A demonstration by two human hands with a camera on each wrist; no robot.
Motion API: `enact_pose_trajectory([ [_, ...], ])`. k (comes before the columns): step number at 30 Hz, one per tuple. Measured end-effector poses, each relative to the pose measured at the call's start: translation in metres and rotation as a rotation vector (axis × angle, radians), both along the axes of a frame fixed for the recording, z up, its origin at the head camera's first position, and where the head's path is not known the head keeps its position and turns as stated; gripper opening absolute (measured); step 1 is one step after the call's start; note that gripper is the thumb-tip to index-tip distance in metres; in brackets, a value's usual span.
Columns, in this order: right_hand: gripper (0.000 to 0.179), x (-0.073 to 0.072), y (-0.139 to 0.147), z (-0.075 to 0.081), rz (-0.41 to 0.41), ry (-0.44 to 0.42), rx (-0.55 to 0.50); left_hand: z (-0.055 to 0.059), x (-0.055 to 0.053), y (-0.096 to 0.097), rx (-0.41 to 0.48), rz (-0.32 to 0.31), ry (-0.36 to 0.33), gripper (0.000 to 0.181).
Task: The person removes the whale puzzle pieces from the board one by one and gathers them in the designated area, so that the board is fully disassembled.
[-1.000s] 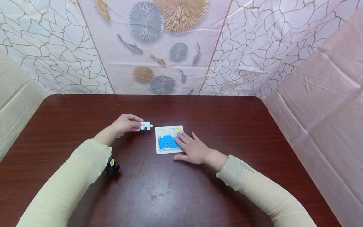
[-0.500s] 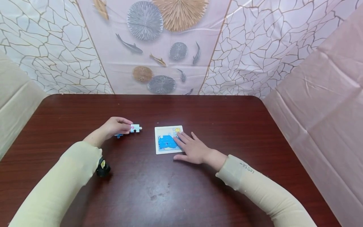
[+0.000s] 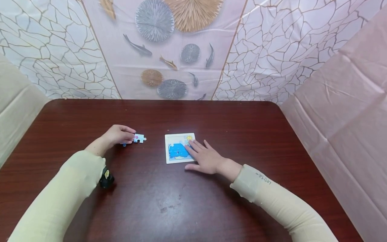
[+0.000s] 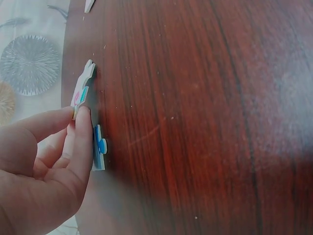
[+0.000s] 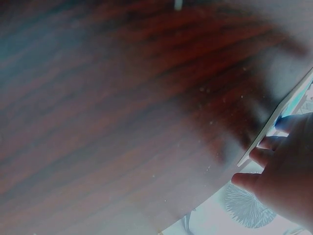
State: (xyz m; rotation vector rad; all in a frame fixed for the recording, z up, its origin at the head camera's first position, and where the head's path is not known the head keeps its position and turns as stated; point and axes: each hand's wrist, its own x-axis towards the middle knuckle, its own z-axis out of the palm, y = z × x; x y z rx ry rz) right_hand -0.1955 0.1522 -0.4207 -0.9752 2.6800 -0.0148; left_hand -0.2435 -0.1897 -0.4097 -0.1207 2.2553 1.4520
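Observation:
Between thumb and fingers, my left hand [image 3: 118, 134] pinches a pale puzzle piece [image 3: 139, 138] with a pink mark, low over the table at left. Partly hidden under that hand is a blue puzzle piece [image 4: 99, 148], lying on the wood in the left wrist view. A white-framed puzzle board [image 3: 180, 162] with a blue whale and a yellow sun lies at the middle of the table. My right hand [image 3: 208, 159] rests on the board's right side with fingers spread and straight, covering part of the picture.
The dark wooden table [image 3: 181, 208] runs back to a patterned curtain [image 3: 169, 67]. Pale cloth [image 3: 341, 111] hangs along the right side. A black wrist camera [image 3: 106, 178] sits under the left sleeve, near the tabletop.
My left hand has moved left, away from the board, carrying the pale puzzle piece down beside the blue one. My right hand has stayed on the board.

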Motion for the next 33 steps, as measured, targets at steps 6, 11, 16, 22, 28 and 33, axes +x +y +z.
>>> enact_pose_trajectory([
  [6,0.082,0.0,0.0,0.0,0.001,0.005,0.001,0.004,0.001,-0.001,0.006,0.0,-0.002,0.044],
  [11,0.082,0.0,0.0,-0.001,-0.001,0.001,-0.002,0.006,0.001,-0.002,0.002,0.002,-0.002,0.042],
  [16,0.082,0.0,0.0,0.0,-0.001,-0.003,-0.004,0.01,0.003,-0.004,-0.031,-0.008,0.008,0.043],
  [22,0.08,-0.001,0.001,0.002,-0.004,-0.022,-0.017,0.014,0.005,-0.004,-0.06,-0.032,0.03,0.044],
  [28,0.077,-0.002,0.001,0.004,-0.011,-0.025,-0.027,0.015,0.004,0.006,-0.012,-0.055,0.031,0.045],
  [33,0.078,0.0,0.001,0.003,-0.004,-0.012,-0.038,0.016,0.002,0.026,0.033,-0.056,0.045,0.042],
])
